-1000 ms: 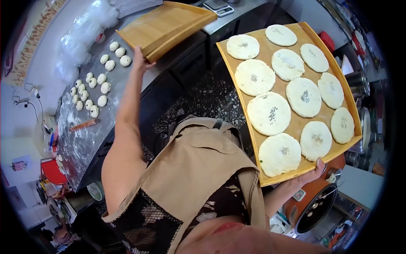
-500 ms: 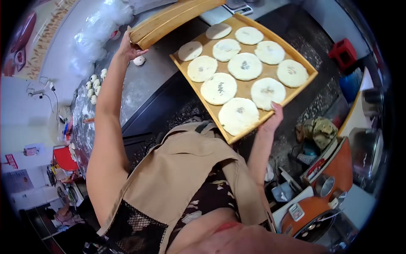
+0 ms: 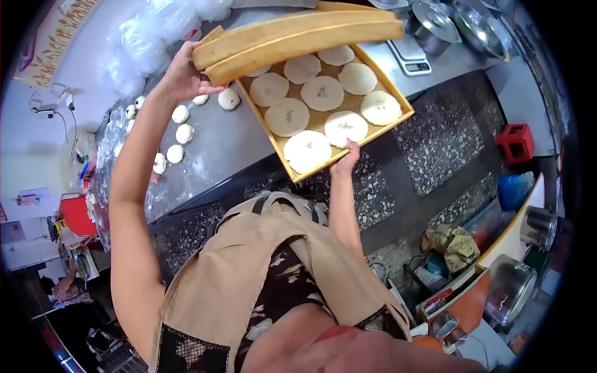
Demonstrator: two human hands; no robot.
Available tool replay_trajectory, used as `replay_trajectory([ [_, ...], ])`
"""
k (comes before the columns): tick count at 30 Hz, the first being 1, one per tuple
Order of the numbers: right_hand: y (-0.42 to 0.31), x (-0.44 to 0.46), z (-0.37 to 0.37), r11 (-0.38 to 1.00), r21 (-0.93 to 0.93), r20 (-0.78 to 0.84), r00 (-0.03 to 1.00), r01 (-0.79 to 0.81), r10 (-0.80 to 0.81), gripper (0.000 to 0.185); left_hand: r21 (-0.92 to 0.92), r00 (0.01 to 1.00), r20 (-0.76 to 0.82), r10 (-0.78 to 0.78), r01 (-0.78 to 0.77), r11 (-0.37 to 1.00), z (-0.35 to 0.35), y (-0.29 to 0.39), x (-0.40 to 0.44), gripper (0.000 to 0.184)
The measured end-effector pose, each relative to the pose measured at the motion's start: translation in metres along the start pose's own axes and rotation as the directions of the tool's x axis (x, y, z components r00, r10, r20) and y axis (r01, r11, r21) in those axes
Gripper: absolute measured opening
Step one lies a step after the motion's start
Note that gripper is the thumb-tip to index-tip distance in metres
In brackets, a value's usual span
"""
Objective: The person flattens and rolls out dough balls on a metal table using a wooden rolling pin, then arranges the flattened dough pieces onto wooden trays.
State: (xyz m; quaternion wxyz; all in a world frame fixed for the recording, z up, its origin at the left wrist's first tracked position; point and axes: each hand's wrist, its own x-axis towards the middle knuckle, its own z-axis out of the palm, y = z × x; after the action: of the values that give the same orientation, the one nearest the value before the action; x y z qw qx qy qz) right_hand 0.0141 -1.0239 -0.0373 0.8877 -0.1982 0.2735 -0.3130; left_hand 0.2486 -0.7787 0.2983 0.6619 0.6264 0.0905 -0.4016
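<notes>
My left hand (image 3: pixel 186 78) grips the near left corner of the raised wooden trays (image 3: pixel 298 38), which tilt up with their edges toward me. Below them, my right hand (image 3: pixel 346 159) holds the near edge of a wooden tray (image 3: pixel 379 128) that carries several flat round dough discs (image 3: pixel 322 93), some with dark seeds at the centre. The far part of this tray is hidden behind the raised ones. Round filled dough balls (image 3: pixel 185 133) lie on the grey worktop (image 3: pixel 208 149) beneath my left forearm.
A digital scale (image 3: pixel 415 62) and metal pots (image 3: pixel 433 28) stand at the back right. Plastic bags (image 3: pixel 146 40) lie at the back left. On the floor side are a red stool (image 3: pixel 516 144) and a blue bin (image 3: pixel 515 189). Another person (image 3: pixel 67 289) shows at the lower left.
The tray of discs has moved left, from the right side to over the worktop and under the raised trays. The raised trays have tipped up further. My view has turned, showing more pots and floor.
</notes>
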Motion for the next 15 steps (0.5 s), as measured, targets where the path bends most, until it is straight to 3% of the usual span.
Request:
replay_trajectory([
  [2,-0.006,-0.007,0.012,0.989,-0.142,-0.042,0.999,-0.03,0.025,0.038,0.036,0.999,0.032,-0.011,0.01,0.999,0.01,-0.009,-0.007,0.07],
  [3,-0.015,-0.007,0.005,0.982,-0.153,0.057,0.991,-0.108,0.118,0.04,0.01,1.0,0.015,-0.016,0.016,1.0,0.017,-0.016,-0.009,0.071],
  [4,-0.025,-0.005,0.003,0.944,-0.222,0.042,0.965,-0.244,0.259,0.035,-0.002,0.999,0.023,-0.025,0.025,1.0,0.017,-0.022,-0.008,0.071],
  [5,-0.048,-0.002,-0.001,0.694,-0.664,-0.064,0.947,-0.277,0.316,0.036,-0.045,0.999,0.037,0.004,-0.002,0.999,0.018,-0.029,-0.006,0.07],
  [6,-0.076,0.005,-0.002,0.26,-0.928,-0.181,0.934,-0.266,0.308,0.044,-0.09,0.998,0.049,0.043,-0.038,0.995,0.022,-0.035,-0.007,0.069],
  [7,-0.096,0.015,0.003,0.126,-0.984,-0.121,0.991,-0.127,0.049,0.06,-0.09,0.999,0.018,0.03,-0.028,0.996,0.029,-0.04,-0.01,0.069],
  [8,-0.138,0.03,0.025,0.031,-0.999,0.015,1.0,0.016,-0.024,0.061,-0.1,0.999,0.046,0.002,0.003,0.995,0.024,-0.05,-0.005,0.07],
  [10,-0.193,0.105,0.054,0.385,-0.908,0.095,0.975,0.167,-0.199,0.059,-0.134,0.999,0.017,0.05,-0.048,0.99,0.032,-0.074,-0.008,0.071],
  [12,-0.24,0.165,0.124,0.624,-0.768,0.124,0.989,0.147,-0.08,0.06,-0.153,0.997,-0.056,0.054,-0.062,0.986,0.041,-0.097,-0.009,0.072],
  [14,-0.26,0.248,0.159,0.431,-0.9,0.128,0.912,-0.058,0.391,0.063,-0.155,0.994,-0.09,0.057,-0.071,0.985,0.044,-0.124,-0.007,0.072],
  [15,-0.258,0.254,0.184,0.216,-0.976,0.141,0.87,0.041,0.473,0.066,-0.134,0.985,-0.145,0.096,-0.116,0.984,0.056,-0.133,-0.01,0.071],
])
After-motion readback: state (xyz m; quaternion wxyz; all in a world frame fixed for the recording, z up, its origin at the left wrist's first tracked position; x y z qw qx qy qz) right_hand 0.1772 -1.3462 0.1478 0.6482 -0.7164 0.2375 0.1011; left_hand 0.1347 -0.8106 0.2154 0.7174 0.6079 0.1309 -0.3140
